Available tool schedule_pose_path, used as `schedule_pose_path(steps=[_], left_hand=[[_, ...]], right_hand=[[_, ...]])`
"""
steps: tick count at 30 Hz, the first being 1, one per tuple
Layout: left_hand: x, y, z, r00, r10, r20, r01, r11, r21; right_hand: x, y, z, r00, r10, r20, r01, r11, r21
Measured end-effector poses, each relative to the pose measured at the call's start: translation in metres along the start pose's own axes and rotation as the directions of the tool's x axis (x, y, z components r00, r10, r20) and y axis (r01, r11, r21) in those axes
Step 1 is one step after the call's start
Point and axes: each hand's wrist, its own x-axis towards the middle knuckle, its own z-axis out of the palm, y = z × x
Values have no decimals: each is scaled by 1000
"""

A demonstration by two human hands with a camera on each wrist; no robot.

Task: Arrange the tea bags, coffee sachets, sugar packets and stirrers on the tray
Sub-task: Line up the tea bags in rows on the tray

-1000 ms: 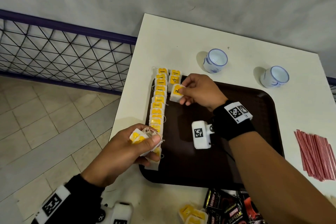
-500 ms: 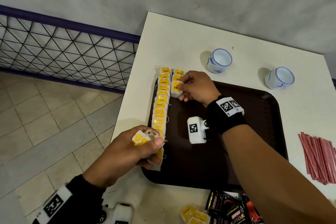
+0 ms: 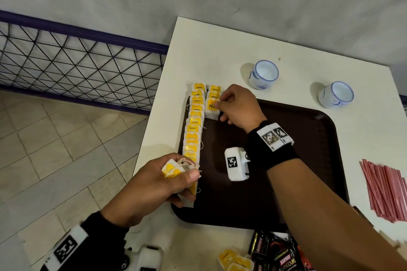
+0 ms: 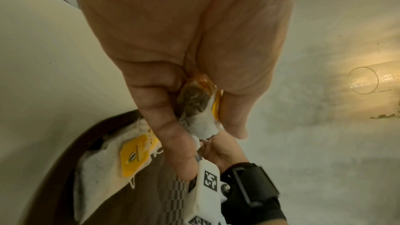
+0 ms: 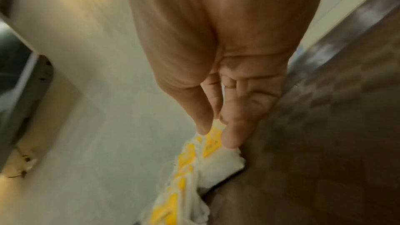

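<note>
right hand (image 3: 239,106) pinching a "tea" tea bag (image 3: 212,109), left hand (image 3: 154,185) clutching yellow-tagged bags (image 3: 174,168), "kopiko supremo" sachets (image 3: 284,257) nearby

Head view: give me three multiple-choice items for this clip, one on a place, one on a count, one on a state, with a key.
1. Where does the bundle of red stirrers lie?
A. on the tray
B. on the table right of the tray
C. in a cup

2. How many white-and-blue cups stand beyond the tray?
A. one
B. two
C. four

3. What is the left hand doing?
A. gripping a bunch of tea bags
B. resting flat and bare
C. holding a coffee sachet

Key: 1 B, the stirrers lie on the white tabletop off the tray's right rim; 2 B, two cups stand there; 3 A, its fingers curl round yellow-tagged tea bags.
</note>
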Motion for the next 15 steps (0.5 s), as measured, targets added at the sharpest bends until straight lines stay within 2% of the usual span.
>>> schedule_pose_path(steps=[2, 4, 7, 9, 10, 12, 15], left_hand=[[0, 1, 1, 1000, -1, 7, 1, 1000, -7], [1, 1, 2, 1000, -2, 9, 2, 1000, -15], [3, 2, 5, 1000, -3, 14, 3, 1000, -1], [5, 2, 7, 999, 1, 37, -2, 1000, 30], [5, 2, 8, 998, 5, 55, -8, 999, 50], [6, 2, 11, 995, 5, 99, -14, 995, 94], [7, 3, 15, 990, -10, 140, -8, 992, 129]], right_hand=[[-22, -4, -5, 992, -120, 36, 120, 993, 8], [-52, -7, -7, 951, -236, 200, 223, 971, 84], [-99, -12, -11, 817, -337, 468, 293, 941, 168], [-119, -13, -11, 730, -397, 556, 349, 917, 195], [-124, -11, -10, 705, -422, 570, 383, 903, 195], [-131, -6, -5, 691, -449, 567, 435, 884, 170], [-137, -4, -1, 716, -438, 543, 443, 887, 131]])
